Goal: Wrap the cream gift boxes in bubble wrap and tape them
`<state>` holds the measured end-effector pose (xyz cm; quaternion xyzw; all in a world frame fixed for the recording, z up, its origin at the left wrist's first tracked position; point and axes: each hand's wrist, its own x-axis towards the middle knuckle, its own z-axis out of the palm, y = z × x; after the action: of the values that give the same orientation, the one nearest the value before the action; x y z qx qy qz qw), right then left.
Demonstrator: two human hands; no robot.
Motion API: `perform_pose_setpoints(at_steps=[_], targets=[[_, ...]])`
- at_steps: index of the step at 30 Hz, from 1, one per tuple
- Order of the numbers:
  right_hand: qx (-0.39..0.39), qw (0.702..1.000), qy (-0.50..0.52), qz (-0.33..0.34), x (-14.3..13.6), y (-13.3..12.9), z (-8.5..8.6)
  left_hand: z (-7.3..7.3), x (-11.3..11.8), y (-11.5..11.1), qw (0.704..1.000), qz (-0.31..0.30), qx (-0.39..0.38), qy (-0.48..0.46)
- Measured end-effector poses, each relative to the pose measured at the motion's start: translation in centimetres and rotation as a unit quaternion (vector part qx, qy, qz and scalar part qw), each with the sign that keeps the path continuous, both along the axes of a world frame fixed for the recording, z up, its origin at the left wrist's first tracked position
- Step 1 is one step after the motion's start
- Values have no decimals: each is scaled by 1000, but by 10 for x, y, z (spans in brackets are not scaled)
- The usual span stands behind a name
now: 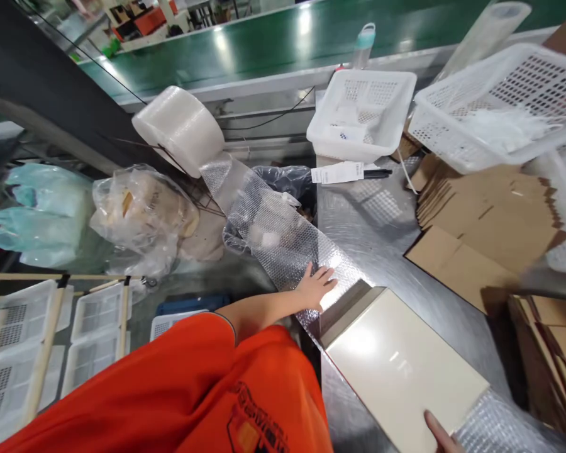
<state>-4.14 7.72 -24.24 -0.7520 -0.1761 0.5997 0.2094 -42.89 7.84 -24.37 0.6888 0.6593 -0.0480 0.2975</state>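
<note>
A strip of clear bubble wrap (283,220) runs from a large roll (179,129) at the upper left down across the metal table. On the strip lies a flat cream-coloured box (400,365) with a grey side. My left hand (315,288) rests on the wrap just beyond the box's upper left corner, its fingers spread. At the bottom right, part of my right hand (441,434) shows, one finger extended on the lower edge of the box; its other fingers are out of frame. More bubble wrap shows under the box's right end.
White baskets (327,129) stand at the table's back, near a labelled slip (337,173) and black pens. Flattened cardboard (495,220) is stacked at the right. Below the wrap is a bagged bin (287,179). A green conveyor (264,41) runs behind; plastic bags (141,207) sit left.
</note>
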Motion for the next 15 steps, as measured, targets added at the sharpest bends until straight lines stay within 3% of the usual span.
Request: perform_pose_setpoints(at_steps=[3,9,15], targets=[[9,1000,-2,-29,-6,2,4,-2,-1,-1,1000,-1,4,-9],[9,999,45,3,-25,-2,27,1,-2,-5,1000,11,-13,2],[61,997,47,10,-29,-10,26,11,-3,4,999,34,-36,-9]])
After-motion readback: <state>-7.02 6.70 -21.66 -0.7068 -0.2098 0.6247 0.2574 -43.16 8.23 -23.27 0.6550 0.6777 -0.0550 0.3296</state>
